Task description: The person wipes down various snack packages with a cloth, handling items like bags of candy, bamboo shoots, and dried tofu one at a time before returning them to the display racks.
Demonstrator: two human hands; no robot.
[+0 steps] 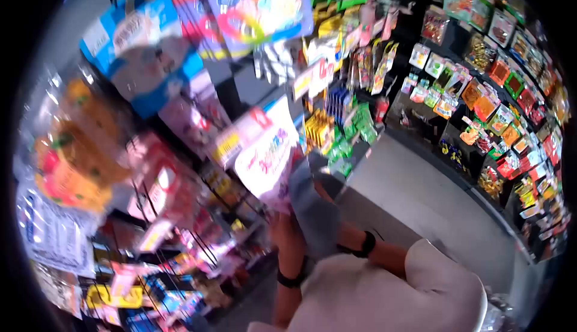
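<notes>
A white bag with pink lettering point(270, 162), apparently a snack or candy pouch, is tilted in front of me by the rack. My left hand point(283, 228) is at its lower edge and seems closed on it, though the fingers are blurred. A grey-blue shape point(314, 215) that I cannot identify lies between my forearms. It covers most of my right hand point(347, 234), so those fingers do not show. Both wrists wear dark bands. Next to the white bag, a pink-and-white price card point(241, 135) sticks out from the rack.
Wire hooks on the left hold an orange bag point(84, 152), a blue bag point(144, 43) and a purple bag point(261, 7). Yellow packets point(318, 129) and green packets point(360, 124) sit lower ahead. Across the grey floor point(427, 194) stands a curved wall of hanging snacks point(499, 91).
</notes>
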